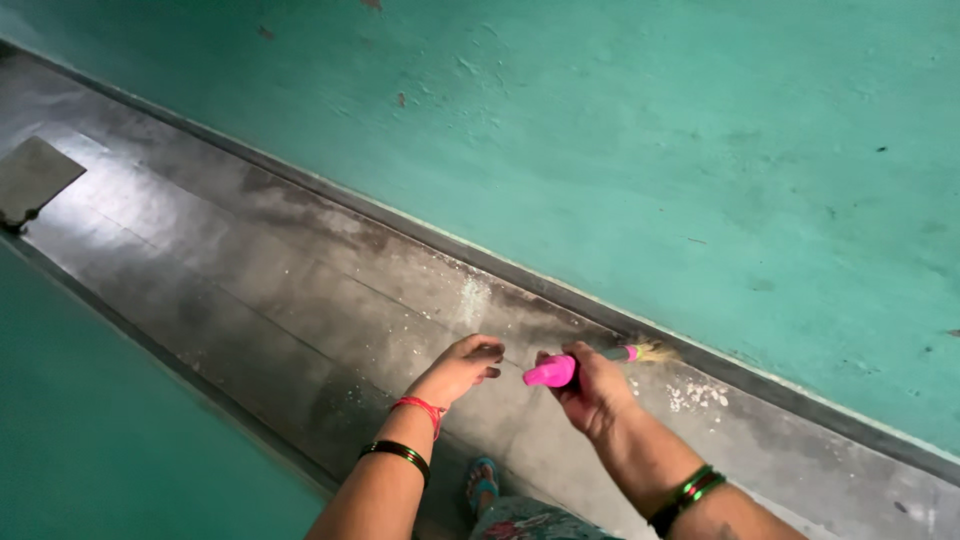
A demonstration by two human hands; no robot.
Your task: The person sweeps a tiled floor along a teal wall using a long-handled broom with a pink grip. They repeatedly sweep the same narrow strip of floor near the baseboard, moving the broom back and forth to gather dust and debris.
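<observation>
So most of the view is a big teal painted wall (650, 130) with scuffs and chipped spots, running diagonally across the top and right side, and there's a second teal wall surface (90, 430) on the lower left. Between them runs a narrow grey stone-tiled floor strip (230, 260), kinda shiny, with dark grime along the edges and a dark skirting band (800, 395) where it meets the big wall. Up in the far left corner there's a flat grey square panel (32, 175) lying on the floor. Whitish dust and paint flakes (697, 395) sit in patches near the skirting, just beside the broom tip. The right hand (592, 388) is closed tight around a short broom with a bright pink plastic handle (552, 372), pink end poking out toward the left hand, straw-coloured bristles (655, 352) touching the base of the wall. The left hand (460, 368) is loosely curled, fingers bent, holding nothing that I can see, hovering low over the floor just beside the pink handle end. Both wrists have dark bangles with green, and the left also has a red thread band (424, 408). A blue sandal (482, 482) peeks out at the bottom.
</observation>
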